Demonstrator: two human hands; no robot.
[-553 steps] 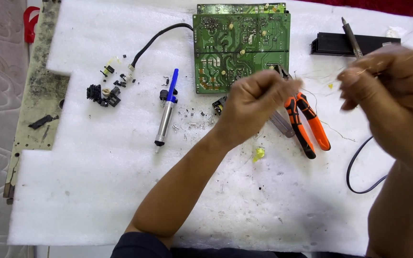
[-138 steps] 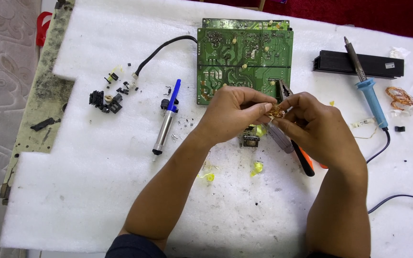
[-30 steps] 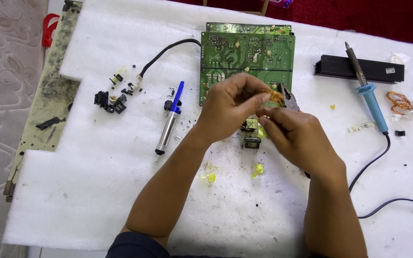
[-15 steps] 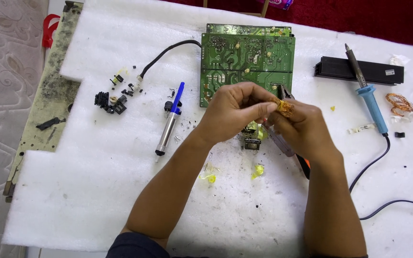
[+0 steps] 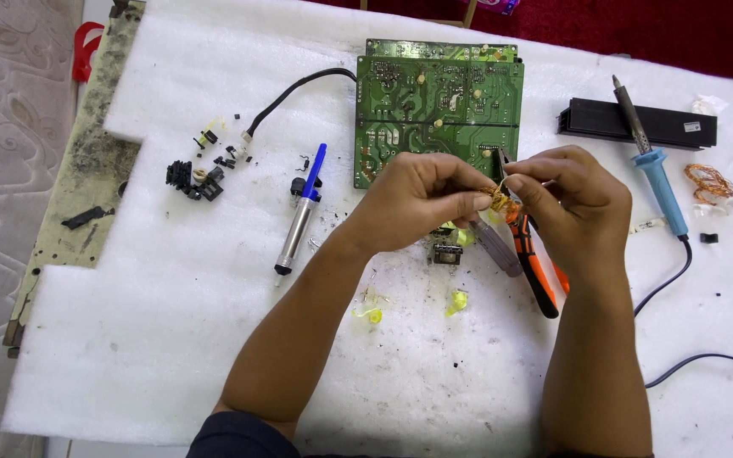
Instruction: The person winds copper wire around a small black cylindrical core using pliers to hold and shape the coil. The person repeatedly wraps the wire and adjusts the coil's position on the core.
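1. My left hand (image 5: 417, 203) and right hand (image 5: 566, 208) meet fingertip to fingertip, both pinched on a small copper coil (image 5: 497, 198) held above the foam mat (image 5: 171, 339).
2. The coil is mostly hidden by my fingers; its shape is unclear.
3. The orange-handled pliers (image 5: 536, 267) lie partly under my right hand, just near of the green circuit board (image 5: 439, 106).

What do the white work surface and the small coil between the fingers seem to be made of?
The work surface looks like soft white foam sheet: matte, finely textured, with thick cut edges. The small coil, pinched between the left hand and right hand, looks like bare copper wire: orange-gold and slightly shiny, though it is small.
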